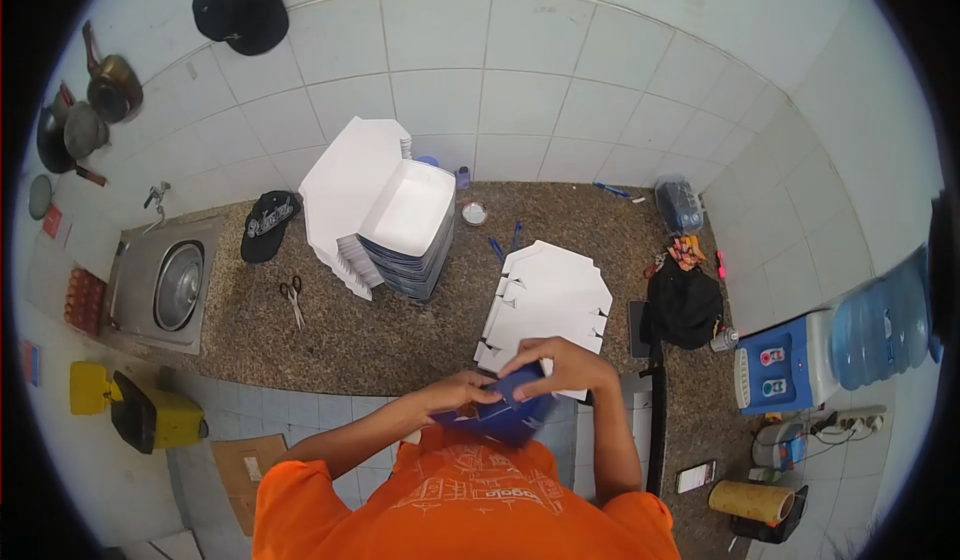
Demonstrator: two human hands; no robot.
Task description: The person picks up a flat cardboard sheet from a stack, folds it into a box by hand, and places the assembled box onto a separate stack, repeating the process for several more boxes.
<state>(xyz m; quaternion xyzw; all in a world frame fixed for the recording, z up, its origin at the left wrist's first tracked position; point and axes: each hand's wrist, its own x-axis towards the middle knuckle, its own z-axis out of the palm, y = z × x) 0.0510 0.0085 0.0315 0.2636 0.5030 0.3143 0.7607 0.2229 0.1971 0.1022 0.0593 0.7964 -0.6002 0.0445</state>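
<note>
Close to my chest, over the counter's front edge, I hold a blue cardboard box piece (515, 422), partly smeared by motion. My left hand (462, 392) grips its left side with fingers closed. My right hand (562, 366) bends over its upper right edge, thumb and fingers closed on the card. Just beyond my hands lies a pile of flat white box blanks (550, 295) with notched edges. Further left stands a tall stack of folded trays (412, 210), white inside and blue outside, against more white blanks (345, 185).
Scissors (293, 302) and a black cap (269, 227) lie left on the granite counter (350, 350). Blue pens (517, 235) sit behind the blanks. At right are a black bag (685, 303), a phone (696, 476) and a water dispenser (785, 365). A sink (205, 290) is at far left.
</note>
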